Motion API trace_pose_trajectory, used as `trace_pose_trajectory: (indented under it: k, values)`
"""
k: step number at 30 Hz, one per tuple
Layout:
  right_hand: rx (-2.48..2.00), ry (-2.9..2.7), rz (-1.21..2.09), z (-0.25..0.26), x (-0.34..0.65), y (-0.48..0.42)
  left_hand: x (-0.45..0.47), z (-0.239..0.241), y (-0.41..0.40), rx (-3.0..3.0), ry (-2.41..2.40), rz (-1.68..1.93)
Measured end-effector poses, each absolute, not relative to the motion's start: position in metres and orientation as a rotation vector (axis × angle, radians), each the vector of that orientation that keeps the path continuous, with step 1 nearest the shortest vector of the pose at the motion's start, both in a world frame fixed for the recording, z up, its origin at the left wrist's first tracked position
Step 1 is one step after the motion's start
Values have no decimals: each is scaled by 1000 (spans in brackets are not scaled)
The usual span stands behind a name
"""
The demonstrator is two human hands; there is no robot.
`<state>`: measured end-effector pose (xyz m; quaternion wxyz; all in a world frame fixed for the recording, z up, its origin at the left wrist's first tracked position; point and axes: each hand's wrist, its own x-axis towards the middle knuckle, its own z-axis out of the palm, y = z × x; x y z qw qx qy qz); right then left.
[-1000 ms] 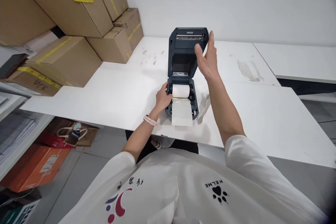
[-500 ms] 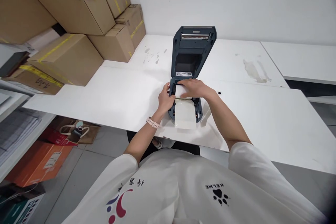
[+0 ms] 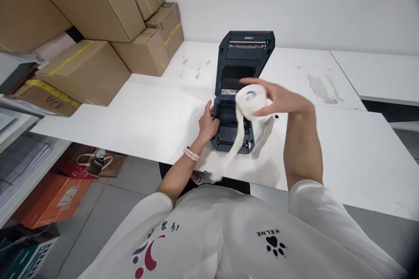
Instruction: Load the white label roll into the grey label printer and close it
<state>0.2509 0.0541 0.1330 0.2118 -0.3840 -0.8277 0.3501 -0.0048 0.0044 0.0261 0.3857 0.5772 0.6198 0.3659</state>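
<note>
A dark label printer stands on the white table with its lid tipped up and back. My right hand grips a white roll of label paper in the air above the printer's right side. From the roll a loose paper strip hangs down across the printer toward the table's front edge, its lower end blurred. My left hand holds the left rim of the printer, thumb over the inner side. To the right of the printer lies a small roll with a curled pale strip.
Cardboard boxes with yellow tape are stacked at the table's left end. The white table reaches back to a white wall. An orange box and a paper bag are on the floor at left.
My right hand has lifted the label roll out of the printer, up and to the right, and the strip trails below it. My left hand stays at the printer's left rim.
</note>
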Motion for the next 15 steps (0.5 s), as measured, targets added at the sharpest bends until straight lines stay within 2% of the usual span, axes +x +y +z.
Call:
trace_pose_trajectory:
  k: [4,9,15]
  values:
    - [-1162,-1806,870,129,299,69,-4,27,3,1447,1541,964]
    - [-1279,-1419,800,71,317,120,-4,28,4,1419,1547,975]
    - [-1484,-1307,818,14,322,149,-4,23,6,1386,1531,1018]
